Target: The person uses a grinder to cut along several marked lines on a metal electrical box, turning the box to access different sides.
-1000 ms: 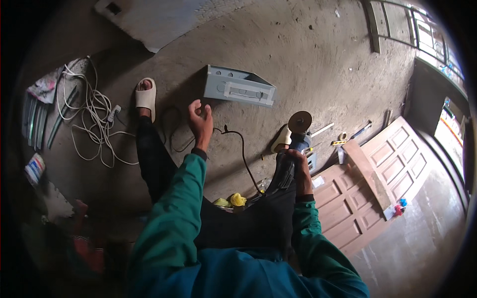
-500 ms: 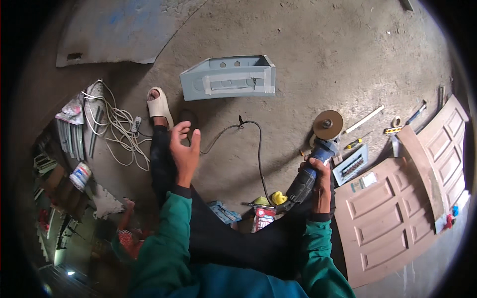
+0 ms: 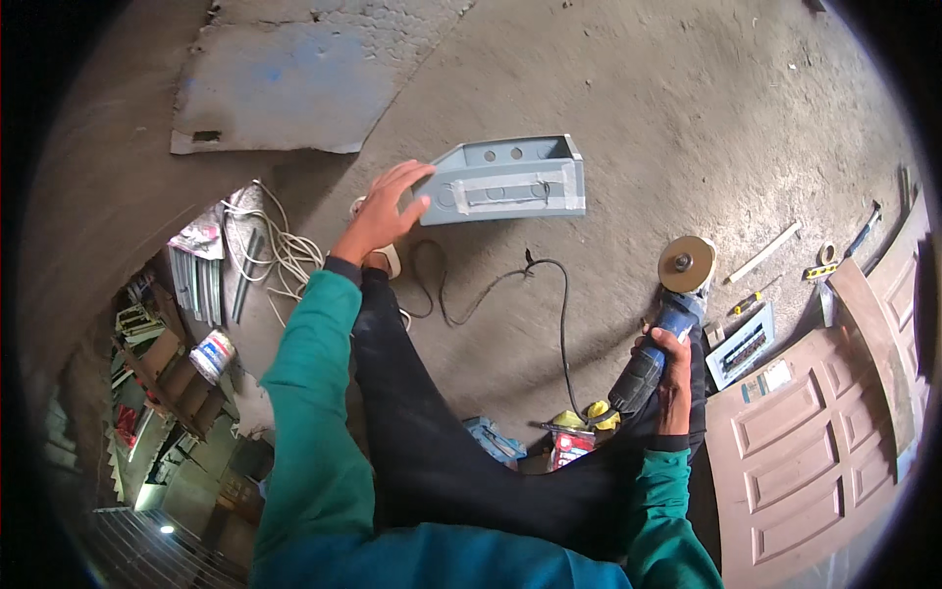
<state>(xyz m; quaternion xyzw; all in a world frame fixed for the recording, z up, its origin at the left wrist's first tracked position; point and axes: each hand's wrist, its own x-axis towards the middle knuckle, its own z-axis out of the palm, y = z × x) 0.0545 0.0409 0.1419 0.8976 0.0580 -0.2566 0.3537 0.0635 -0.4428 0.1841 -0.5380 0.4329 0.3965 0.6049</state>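
My right hand is wrapped around the body of a blue and black angle grinder. Its tan disc points away from me, above the floor. Ahead stands a grey metal box with round holes and a strip taped across its near side. At the box's left end my left hand is open, thumb and fingers apart. The fingertips overlap the box's edge; whether they touch it I cannot tell. A black cord trails over the floor from near the grinder's rear.
Tan panelled boards lean at the right beside a screwdriver, a wooden stick and a small panel frame. White cable, metal strips and a tub lie left. A blue-stained sheet lies far left.
My left hand has reached forward from above my leg to the box's left end. The view has shifted, so the scene sits farther right. My right hand keeps hold of the angle grinder.
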